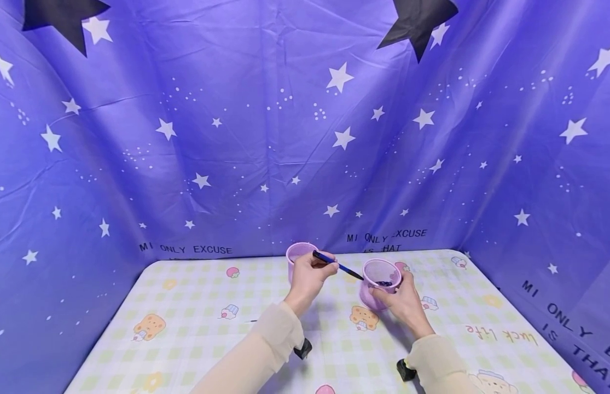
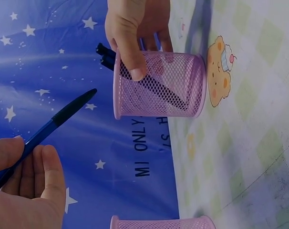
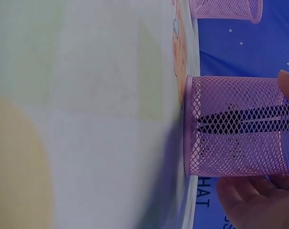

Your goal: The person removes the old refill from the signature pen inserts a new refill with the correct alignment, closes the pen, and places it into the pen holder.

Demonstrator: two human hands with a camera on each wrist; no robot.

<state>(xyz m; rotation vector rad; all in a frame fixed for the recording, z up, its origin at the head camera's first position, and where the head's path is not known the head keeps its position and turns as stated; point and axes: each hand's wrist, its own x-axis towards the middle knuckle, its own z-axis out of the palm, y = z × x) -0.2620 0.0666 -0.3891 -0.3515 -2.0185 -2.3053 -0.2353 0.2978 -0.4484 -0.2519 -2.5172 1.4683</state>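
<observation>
My left hand (image 1: pixel 308 280) pinches a blue pen (image 2: pixel 42 135) between thumb and fingers. The pen's black grip end slants down toward a pink mesh pen cup (image 1: pixel 372 298), its tip just outside the rim in the left wrist view. That cup stands upright on the table, and my right hand (image 1: pixel 407 302) holds it, thumb on the near side and fingers on the far side. Dark pens (image 3: pixel 247 120) lean inside it, seen through the mesh. A second pink mesh cup (image 1: pixel 300 250) stands behind my left hand, which partly hides it.
A checked tablecloth (image 1: pixel 196 339) with cartoon prints covers the table. Close behind the cups hangs a blue star-printed curtain (image 1: pixel 265 137), which also encloses both sides. A thin dark tip (image 1: pixel 254 320) shows on the cloth beside the left sleeve.
</observation>
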